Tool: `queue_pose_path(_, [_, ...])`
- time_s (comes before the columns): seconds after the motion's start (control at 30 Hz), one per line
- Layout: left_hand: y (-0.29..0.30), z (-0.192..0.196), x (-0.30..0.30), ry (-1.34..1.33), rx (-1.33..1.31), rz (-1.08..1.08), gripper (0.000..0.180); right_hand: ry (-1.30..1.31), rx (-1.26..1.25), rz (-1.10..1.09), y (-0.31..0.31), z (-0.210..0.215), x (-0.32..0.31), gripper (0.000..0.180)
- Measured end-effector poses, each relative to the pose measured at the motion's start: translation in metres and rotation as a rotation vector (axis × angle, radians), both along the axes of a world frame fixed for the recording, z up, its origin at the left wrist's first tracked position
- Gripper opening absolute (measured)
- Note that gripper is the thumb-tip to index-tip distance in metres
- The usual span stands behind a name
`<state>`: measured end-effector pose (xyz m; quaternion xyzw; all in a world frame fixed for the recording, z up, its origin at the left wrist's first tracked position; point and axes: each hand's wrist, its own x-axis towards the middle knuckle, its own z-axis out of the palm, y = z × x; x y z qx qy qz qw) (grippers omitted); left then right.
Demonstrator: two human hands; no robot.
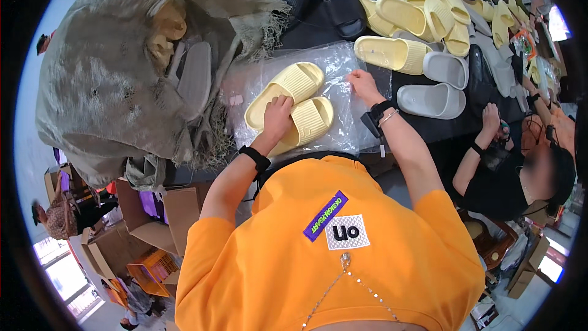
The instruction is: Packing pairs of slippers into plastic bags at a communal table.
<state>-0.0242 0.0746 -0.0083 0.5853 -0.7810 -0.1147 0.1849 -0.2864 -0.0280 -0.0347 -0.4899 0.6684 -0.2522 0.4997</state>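
A pair of pale yellow slide slippers lies side by side on a clear plastic bag, the far slipper (269, 99) and the near slipper (313, 124) both with ribbed straps pointing right. My left hand (278, 117) is closed on the slippers where their inner edges meet, fingers curled over the footbeds. To the right, my right hand (365, 86) pinches the right edge of the plastic bag (344, 98), thumb and fingers bent together. The lower end of the near slipper is partly covered by my left hand and wrist.
A large grey-green woven sack (116, 67) with slippers inside stands at the left. Loose yellow slippers (401, 15), grey slippers (430, 101) and black slippers (340, 3) spread over the dark table. A co-worker (508, 178) works at the right. Cardboard boxes (156, 214) stand lower left.
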Motion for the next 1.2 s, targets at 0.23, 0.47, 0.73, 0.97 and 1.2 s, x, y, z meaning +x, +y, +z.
queue_pose_path(0.23, [0.032,-0.003,0.019,0.005,0.057,0.087,0.027,-0.332,-0.016,-0.204,-0.02,0.023,0.01,0.02])
queue_pose_path(0.47, [0.025,-0.001,0.021,-0.025,0.05,0.12,0.018,-0.02,-0.223,0.099,0.062,0.027,-0.013,0.054])
queue_pose_path(0.73, [-0.008,0.076,-0.02,0.229,0.061,0.06,0.015,-0.241,0.162,-0.013,0.15,0.048,-0.026,0.049])
queue_pose_path(0.97, [-0.065,0.032,-0.098,-0.004,0.146,-0.019,0.017,-0.32,0.085,-0.018,0.148,0.001,-0.025,0.03])
queue_pose_path(1.2, [-0.101,0.0,-0.061,-0.166,0.08,0.201,0.02,-0.346,0.179,0.001,0.162,0.005,-0.042,0.02])
